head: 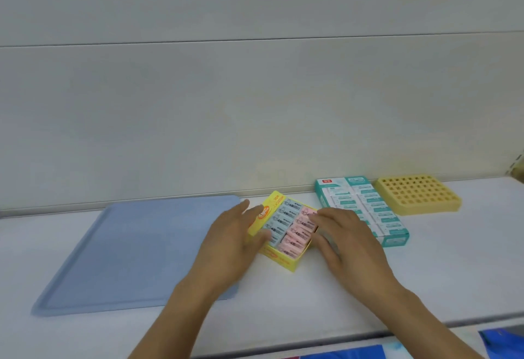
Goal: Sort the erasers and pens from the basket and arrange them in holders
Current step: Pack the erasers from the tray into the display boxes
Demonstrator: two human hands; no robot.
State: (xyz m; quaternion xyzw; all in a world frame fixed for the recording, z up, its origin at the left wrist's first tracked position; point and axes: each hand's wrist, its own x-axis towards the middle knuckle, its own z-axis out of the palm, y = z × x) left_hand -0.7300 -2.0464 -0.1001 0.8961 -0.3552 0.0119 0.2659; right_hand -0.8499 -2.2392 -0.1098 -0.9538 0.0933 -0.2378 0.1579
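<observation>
Bright, even, diffuse light from overhead, flat across the pale wall (255, 103) and white counter (425, 273), with no hard glare and only faint soft shadows under the left hand (232, 239) and right hand (344, 238). Overall soft focus, motion blur smearing both hands' fingertips and the print on the yellow eraser box (279, 259) near centre. Wide-angle bowing of the wall seam toward 12 o'clock and of the counter edge toward 5 o'clock, sharpness falling off toward the corners.
</observation>
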